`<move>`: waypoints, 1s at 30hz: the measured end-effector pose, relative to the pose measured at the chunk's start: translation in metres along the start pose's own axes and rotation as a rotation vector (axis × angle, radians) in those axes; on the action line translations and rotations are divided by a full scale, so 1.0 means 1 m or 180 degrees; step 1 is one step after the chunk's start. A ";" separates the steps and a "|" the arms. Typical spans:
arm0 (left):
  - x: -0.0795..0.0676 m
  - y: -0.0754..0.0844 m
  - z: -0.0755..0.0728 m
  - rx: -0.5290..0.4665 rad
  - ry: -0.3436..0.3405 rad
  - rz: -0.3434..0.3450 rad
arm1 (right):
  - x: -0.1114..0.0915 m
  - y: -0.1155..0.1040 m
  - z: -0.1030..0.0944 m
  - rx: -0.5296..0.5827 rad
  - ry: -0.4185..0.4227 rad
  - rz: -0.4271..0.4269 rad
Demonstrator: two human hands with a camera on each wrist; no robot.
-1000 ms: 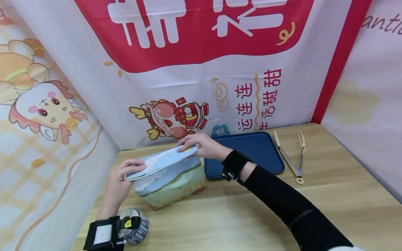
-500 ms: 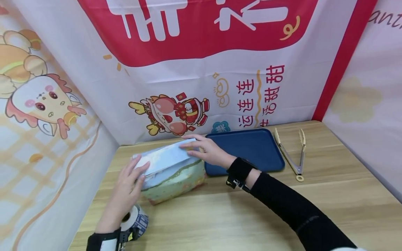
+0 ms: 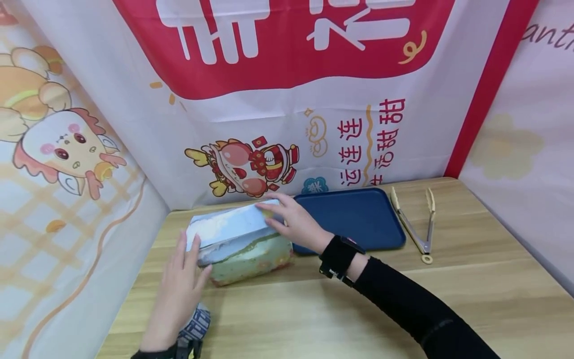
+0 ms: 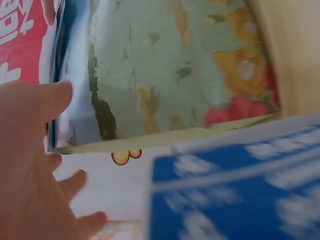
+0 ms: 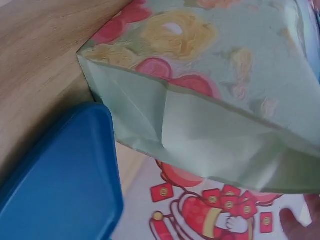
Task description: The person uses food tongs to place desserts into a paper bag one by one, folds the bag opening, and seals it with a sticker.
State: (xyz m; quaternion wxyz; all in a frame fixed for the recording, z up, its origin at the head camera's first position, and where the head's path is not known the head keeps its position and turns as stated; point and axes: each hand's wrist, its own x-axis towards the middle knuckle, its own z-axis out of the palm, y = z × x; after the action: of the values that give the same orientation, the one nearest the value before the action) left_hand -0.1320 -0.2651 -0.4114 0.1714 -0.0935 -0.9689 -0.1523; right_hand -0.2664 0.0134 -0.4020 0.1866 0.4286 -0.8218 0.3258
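A printed paper bag (image 3: 251,259), pale green with a blue-and-white upper part and painted flowers, stands at the left back of the table with its top folded into a flat flap (image 3: 233,223). My left hand (image 3: 181,289) is at the bag's left end, fingers extended; in the left wrist view its thumb (image 4: 55,100) lies at the folded edge. On the flap's right end rest the fingers of my right hand (image 3: 298,223), loosely spread. The right wrist view shows the bag's creased side (image 5: 210,135), with only some fingertips (image 5: 300,225) at its lower right corner.
A roll with blue-and-white print (image 3: 196,321) stands near my left wrist, partly hidden by it. Right of the bag lies a dark blue tray (image 3: 358,219), and beyond it metal tongs (image 3: 423,239) with cream tips. Printed cloth walls (image 3: 251,119) border the wooden table.
My left hand has let go of the folded top and its fingers have straightened at the bag's left end. The flap has settled lower. The right hand has loosened but stays at the right end.
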 end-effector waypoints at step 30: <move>-0.097 -0.018 0.027 0.0396 0.0902 -0.0194 | -0.052 -0.042 -0.002 0.0486 0.1069 0.0368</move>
State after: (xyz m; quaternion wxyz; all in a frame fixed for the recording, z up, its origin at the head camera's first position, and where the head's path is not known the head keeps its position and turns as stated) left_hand -0.0548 -0.2853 -0.4756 0.3072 -0.0309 -0.9449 -0.1088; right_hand -0.2023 0.0279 -0.4152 0.2690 0.3333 -0.7752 0.4644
